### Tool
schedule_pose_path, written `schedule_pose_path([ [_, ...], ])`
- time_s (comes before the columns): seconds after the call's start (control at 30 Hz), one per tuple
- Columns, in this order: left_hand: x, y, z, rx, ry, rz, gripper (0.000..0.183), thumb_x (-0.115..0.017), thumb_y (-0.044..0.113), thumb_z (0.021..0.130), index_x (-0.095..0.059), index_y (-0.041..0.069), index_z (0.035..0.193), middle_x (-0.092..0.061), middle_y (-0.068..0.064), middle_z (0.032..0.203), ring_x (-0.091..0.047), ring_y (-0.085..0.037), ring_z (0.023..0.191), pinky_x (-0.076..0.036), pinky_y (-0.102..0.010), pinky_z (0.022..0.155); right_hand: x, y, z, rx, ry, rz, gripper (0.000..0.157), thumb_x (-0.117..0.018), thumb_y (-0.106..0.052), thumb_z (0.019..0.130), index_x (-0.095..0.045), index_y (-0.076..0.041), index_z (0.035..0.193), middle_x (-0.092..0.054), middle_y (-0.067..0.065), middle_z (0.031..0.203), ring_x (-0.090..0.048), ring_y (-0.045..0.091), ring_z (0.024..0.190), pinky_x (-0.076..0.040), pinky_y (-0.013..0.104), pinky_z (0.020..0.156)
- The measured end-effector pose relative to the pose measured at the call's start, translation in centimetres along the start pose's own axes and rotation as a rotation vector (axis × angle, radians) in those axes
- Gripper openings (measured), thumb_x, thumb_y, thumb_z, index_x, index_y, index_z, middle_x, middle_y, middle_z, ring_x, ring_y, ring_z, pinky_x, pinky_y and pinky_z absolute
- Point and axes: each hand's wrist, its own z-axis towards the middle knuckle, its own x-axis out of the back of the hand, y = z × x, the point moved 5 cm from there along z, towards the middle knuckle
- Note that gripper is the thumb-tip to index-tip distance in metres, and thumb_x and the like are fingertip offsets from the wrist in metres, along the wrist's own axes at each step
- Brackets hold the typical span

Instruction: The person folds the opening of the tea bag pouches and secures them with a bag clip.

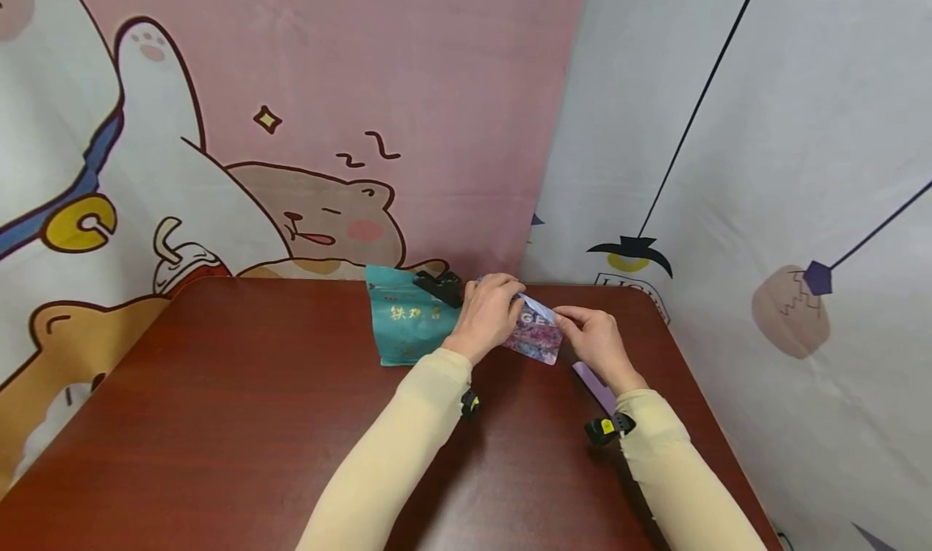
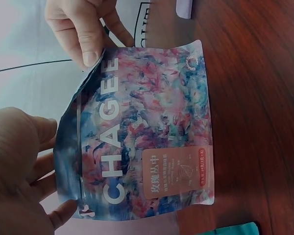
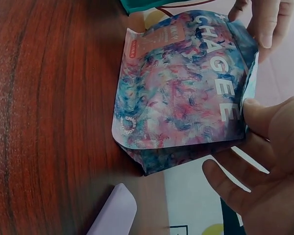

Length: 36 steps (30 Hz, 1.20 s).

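Note:
A stand-up pouch point(image 1: 537, 339), printed in pink and blue with white CHAGEE lettering, is between the two hands near the back of the table. At one top corner the right hand point(image 1: 595, 342) pinches the rim between thumb and fingers, as the right wrist view of this hand point(image 3: 269, 152) shows. The left hand point(image 1: 489, 312) grips the other end of the top edge, its thumb and fingertips on either side in the left wrist view. In that view the pouch point(image 2: 157, 107) has its front panel flat and its top edge bowed. Its inside is hidden.
A teal pouch point(image 1: 404, 336) with gold characters stands left of the left hand, a black object point(image 1: 440, 286) overlapping its top. A lavender bar-shaped object point(image 1: 595, 387) lies under the right wrist. A printed cloth hangs behind the table point(image 1: 247, 421).

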Motion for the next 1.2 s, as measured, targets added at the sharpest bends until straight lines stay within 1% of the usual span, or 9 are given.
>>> schedule_pose_path([
  [0.23,-0.5,0.0,0.4,0.000,-0.006,0.047,0.028,-0.063,0.030,0.104,-0.075,0.019,0.127,-0.067,0.002,0.132,-0.056,-0.018,0.121,-0.042,-0.041,0.100,-0.2,-0.1,-0.1,0.059,0.035,-0.045,0.020,-0.070,-0.011,0.098,-0.077,-0.002,0.115,-0.077,0.020,0.106,-0.064,0.025,0.080,-0.050,0.037,0.069],
  [0.53,-0.9,-0.1,0.6,-0.028,0.009,0.114,0.021,-0.069,0.029,0.100,-0.080,0.023,0.117,-0.070,0.005,0.120,-0.057,-0.017,0.109,-0.041,-0.037,0.091,-0.4,-0.4,0.0,0.125,0.069,-0.080,0.016,-0.074,-0.008,0.095,-0.079,-0.001,0.109,-0.078,0.018,0.101,-0.062,0.021,0.071,-0.048,0.036,0.065],
  [0.7,-1.0,0.0,0.8,-0.038,-0.006,0.137,0.020,-0.068,0.028,0.101,-0.081,0.025,0.116,-0.073,0.006,0.114,-0.057,-0.018,0.100,-0.040,-0.037,0.087,-0.2,-0.6,0.0,0.152,0.081,-0.096,0.015,-0.075,-0.007,0.094,-0.079,0.000,0.107,-0.077,0.019,0.099,-0.053,0.016,0.057,-0.043,0.031,0.057],
  [0.77,-1.0,0.1,0.9,-0.039,-0.010,0.144,0.020,-0.068,0.026,0.101,-0.081,0.026,0.115,-0.075,0.006,0.110,-0.057,-0.018,0.096,-0.040,-0.037,0.086,-0.2,-0.6,0.0,0.147,0.075,-0.089,0.016,-0.075,-0.007,0.094,-0.079,0.000,0.107,-0.077,0.019,0.100,-0.055,0.018,0.058,-0.045,0.032,0.057],
  [0.8,-1.0,0.1,1.0,-0.037,-0.012,0.147,0.020,-0.068,0.025,0.101,-0.082,0.026,0.115,-0.075,0.006,0.108,-0.057,-0.018,0.094,-0.039,-0.037,0.085,-0.2,-0.6,0.0,0.143,0.071,-0.080,0.017,-0.076,-0.006,0.093,-0.079,0.000,0.108,-0.077,0.019,0.102,-0.060,0.020,0.061,-0.050,0.035,0.059],
  [0.9,-1.0,0.2,1.2,-0.027,-0.016,0.151,0.020,-0.067,0.025,0.101,-0.082,0.028,0.113,-0.075,0.006,0.105,-0.057,-0.017,0.091,-0.039,-0.038,0.085,-0.1,-0.9,0.0,0.139,0.061,-0.032,0.023,-0.077,-0.003,0.091,-0.077,0.000,0.114,-0.077,0.019,0.108,-0.072,0.029,0.086,-0.059,0.047,0.074],
  [0.97,-0.9,0.1,1.2,-0.020,-0.018,0.149,0.020,-0.067,0.025,0.101,-0.082,0.029,0.113,-0.075,0.006,0.105,-0.057,-0.017,0.091,-0.039,-0.038,0.085,-0.2,-1.1,0.2,0.139,0.056,0.012,0.027,-0.077,-0.001,0.090,-0.076,0.000,0.116,-0.076,0.019,0.110,-0.072,0.033,0.097,-0.058,0.052,0.081],
  [1.0,-0.9,0.1,1.2,-0.017,-0.018,0.147,0.020,-0.067,0.025,0.101,-0.083,0.029,0.113,-0.075,0.007,0.105,-0.057,-0.017,0.091,-0.039,-0.038,0.085,-0.2,-1.2,0.2,0.143,0.059,0.028,0.028,-0.078,0.001,0.089,-0.075,0.000,0.117,-0.075,0.019,0.110,-0.072,0.034,0.099,-0.058,0.053,0.082],
  [1.2,-1.1,-0.1,1.2,-0.008,-0.029,0.118,0.020,-0.071,0.029,0.099,-0.081,0.027,0.116,-0.075,0.006,0.111,-0.058,-0.018,0.096,-0.040,-0.040,0.088,-0.5,-1.3,0.5,0.126,0.081,0.072,0.025,-0.079,0.003,0.088,-0.078,-0.001,0.112,-0.074,0.014,0.103,-0.069,0.027,0.091,-0.055,0.036,0.078],
])
